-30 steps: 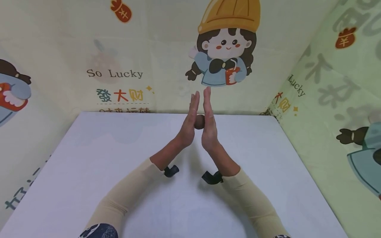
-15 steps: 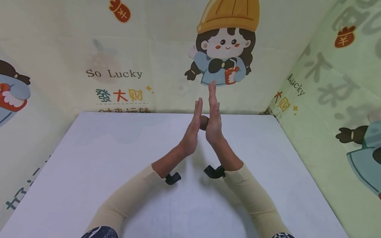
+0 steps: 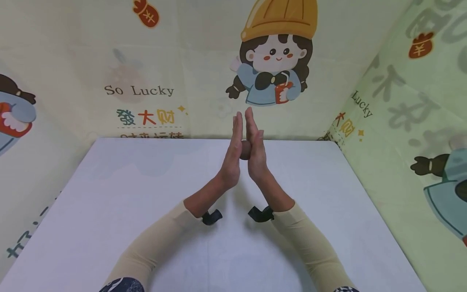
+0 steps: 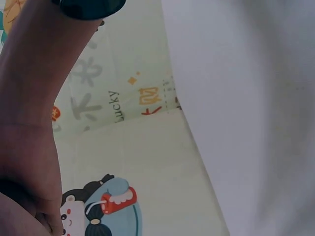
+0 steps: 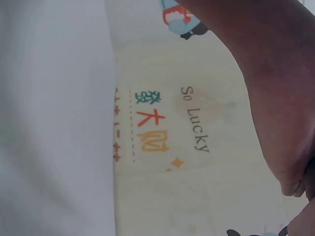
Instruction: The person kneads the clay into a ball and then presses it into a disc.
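Observation:
Between the two flat palms sits a small brown ball (image 3: 245, 150), touched from both sides and held above the table. My left hand (image 3: 232, 156) has its fingers straight and pointing up and away. Facing it, my right hand (image 3: 257, 154) is also straight-fingered, its palm against the ball's other side. In the left wrist view, the left hand (image 4: 29, 182) fills the lower left edge. The right wrist view has the right hand (image 5: 285, 147) along its right side; most of the ball is hidden there.
Below the hands lies a white table (image 3: 146, 182). A pale printed cloth (image 3: 204, 61) with cartoon figures and lettering hangs behind it and along both sides. Dark straps (image 3: 212, 217) show at the wrists.
The hands rub back and forth against each other with the ball between them. Half a second ago the right hand was farther forward and both were slightly more to the right.

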Demonstrator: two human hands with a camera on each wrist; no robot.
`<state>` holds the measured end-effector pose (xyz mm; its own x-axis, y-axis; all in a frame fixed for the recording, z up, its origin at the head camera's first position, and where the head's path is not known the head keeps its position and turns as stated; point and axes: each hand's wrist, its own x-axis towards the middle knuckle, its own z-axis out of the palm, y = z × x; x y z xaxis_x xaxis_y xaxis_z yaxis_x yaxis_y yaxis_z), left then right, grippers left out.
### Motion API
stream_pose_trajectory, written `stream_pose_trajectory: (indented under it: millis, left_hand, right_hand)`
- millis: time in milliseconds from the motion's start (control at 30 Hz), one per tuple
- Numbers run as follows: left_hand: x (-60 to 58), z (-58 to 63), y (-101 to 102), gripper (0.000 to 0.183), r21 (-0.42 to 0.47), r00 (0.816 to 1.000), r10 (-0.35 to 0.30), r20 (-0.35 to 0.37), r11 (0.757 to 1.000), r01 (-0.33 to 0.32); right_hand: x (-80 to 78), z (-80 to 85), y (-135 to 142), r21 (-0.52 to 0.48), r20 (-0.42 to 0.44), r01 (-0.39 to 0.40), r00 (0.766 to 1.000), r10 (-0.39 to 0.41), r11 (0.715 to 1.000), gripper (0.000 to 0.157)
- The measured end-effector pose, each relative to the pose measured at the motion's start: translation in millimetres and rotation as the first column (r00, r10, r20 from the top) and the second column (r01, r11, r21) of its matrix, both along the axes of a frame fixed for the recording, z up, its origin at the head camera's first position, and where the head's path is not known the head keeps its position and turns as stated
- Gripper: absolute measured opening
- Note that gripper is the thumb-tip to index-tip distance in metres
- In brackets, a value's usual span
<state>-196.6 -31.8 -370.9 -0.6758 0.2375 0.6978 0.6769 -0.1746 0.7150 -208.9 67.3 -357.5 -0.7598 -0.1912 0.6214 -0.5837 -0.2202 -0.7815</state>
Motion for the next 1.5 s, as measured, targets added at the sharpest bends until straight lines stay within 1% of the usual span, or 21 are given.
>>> stream_pose_trajectory:
  millis: [133, 233, 367, 467, 600, 800, 900, 1000, 1067, 1133, 1167, 1233, 1300, 1333, 1367, 1433, 1500]
  left_hand:
    - [-0.8, 4.0, -3.5, 0.072, 0.016, 0.999, 0.026, -0.021, 1.000, -0.026]
    - [-1.9, 5.1, -5.9, 0.074, 0.027, 0.999, 0.046, -0.028, 0.999, -0.045]
    - [-3.5, 7.4, -8.6, 0.079, 0.042, 0.998, 0.061, -0.017, 0.997, -0.060]
    - [-4.9, 11.2, -10.9, 0.078, 0.056, 0.998, 0.069, -0.012, 0.996, -0.069]
    - [-9.1, 17.9, -15.3, 0.073, 0.064, 0.994, 0.105, -0.031, 0.993, -0.103]
    - [-20.4, 28.1, -23.1, 0.072, 0.070, 0.984, 0.170, -0.058, 0.984, -0.165]
    - [-24.7, 29.2, -25.3, 0.071, 0.071, 0.984, 0.172, -0.039, 0.983, -0.169]
    - [-26.6, 24.4, -25.0, 0.070, 0.050, 0.990, 0.143, 0.018, 0.988, -0.143]
    - [-26.5, 18.0, -23.4, 0.068, 0.030, 0.993, 0.091, 0.076, 0.995, -0.094]
    - [-25.7, 11.6, -20.9, 0.068, 0.021, 0.991, 0.032, 0.133, 0.999, -0.035]
    - [-25.2, 9.1, -19.5, 0.068, 0.023, 0.988, 0.005, 0.154, 1.000, -0.009]
    - [-24.3, 4.9, -16.8, 0.067, 0.028, 0.984, -0.042, 0.172, 0.999, 0.037]
    - [-22.8, 2.4, -14.1, 0.067, 0.016, 0.988, -0.056, 0.147, 0.998, 0.054]
    - [-21.4, 1.0, -13.1, 0.066, 0.003, 0.992, -0.052, 0.119, 0.999, 0.052]
    - [-20.3, -0.9, -12.3, 0.066, -0.012, 0.995, -0.046, 0.087, 0.999, 0.047]
    - [-16.5, -4.7, -10.5, 0.067, -0.042, 0.998, -0.030, 0.048, 0.999, 0.032]
    - [-12.0, -8.3, -8.4, 0.073, -0.063, 1.000, -0.015, 0.028, 0.998, 0.017]
  right_hand:
    - [3.2, -0.5, -3.6, 0.030, -0.017, -0.006, 1.000, 0.006, 1.000, 0.093]
    - [6.7, -1.3, -6.2, 0.056, -0.026, -0.006, 1.000, 0.007, 0.998, 0.091]
    - [10.1, -3.2, -9.5, 0.071, -0.044, -0.019, 0.999, 0.023, 0.997, 0.089]
    - [12.0, -5.4, -11.9, 0.076, -0.066, -0.024, 0.997, 0.029, 0.997, 0.087]
    - [15.6, -9.2, -14.9, 0.086, -0.094, -0.022, 0.995, 0.030, 0.996, 0.084]
    - [22.1, -16.3, -19.1, 0.161, -0.146, 0.038, 0.989, -0.015, 0.986, 0.085]
    - [24.6, -16.9, -21.1, 0.188, -0.171, 0.063, 0.985, -0.031, 0.980, 0.087]
    - [24.4, -14.2, -21.8, 0.198, -0.186, 0.066, 0.982, -0.029, 0.978, 0.089]
    - [23.1, -11.2, -20.8, 0.197, -0.198, 0.069, 0.980, -0.029, 0.978, 0.089]
    - [20.7, -7.1, -19.2, 0.195, -0.218, 0.078, 0.975, -0.034, 0.978, 0.089]
    - [19.6, -4.9, -18.1, 0.194, -0.224, 0.082, 0.974, -0.037, 0.977, 0.089]
    - [17.4, -0.6, -15.7, 0.196, -0.236, 0.092, 0.971, -0.044, 0.976, 0.088]
    - [14.6, 2.7, -12.5, 0.198, -0.242, 0.098, 0.969, -0.048, 0.975, 0.087]
    - [13.4, 3.7, -10.8, 0.197, -0.235, 0.096, 0.971, -0.048, 0.976, 0.087]
    - [12.2, 4.6, -8.9, 0.197, -0.230, 0.095, 0.972, -0.049, 0.976, 0.087]
    - [10.2, 6.7, -5.2, 0.196, -0.215, 0.096, 0.975, -0.053, 0.976, 0.087]
    - [6.8, 8.5, -1.7, 0.197, -0.197, 0.096, 0.979, -0.057, 0.976, 0.088]
